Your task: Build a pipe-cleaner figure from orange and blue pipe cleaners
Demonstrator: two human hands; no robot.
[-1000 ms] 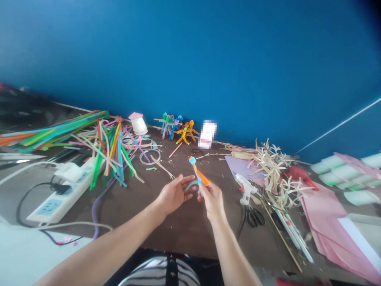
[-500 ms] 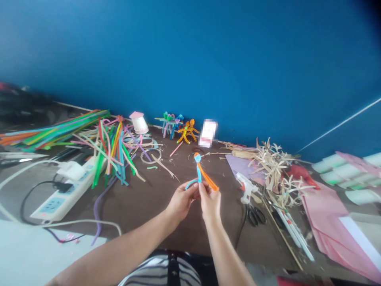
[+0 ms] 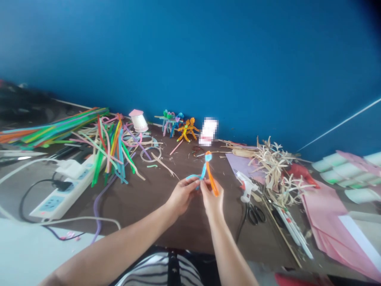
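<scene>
Both my hands meet over the brown table [image 3: 143,202] and hold a small figure twisted from blue and orange pipe cleaners [image 3: 207,171]. My left hand [image 3: 181,195] pinches its blue end, which curls out to the left. My right hand [image 3: 212,198] grips the orange strand lower down. The figure's looped top sticks up and leans to the right above my fingers.
A heap of coloured pipe cleaners [image 3: 110,145] lies at the left beside a white power strip [image 3: 64,188]. Finished pipe-cleaner figures [image 3: 178,127] and a pink-topped cup [image 3: 137,120] stand by the blue wall. A glue gun [image 3: 247,186], scissors [image 3: 254,214], dried straw [image 3: 275,163] and pink paper [image 3: 327,214] lie at the right.
My left hand, open a second ago, has closed on the blue end. The figure has swung from leaning left to leaning right, and both hands have shifted slightly right.
</scene>
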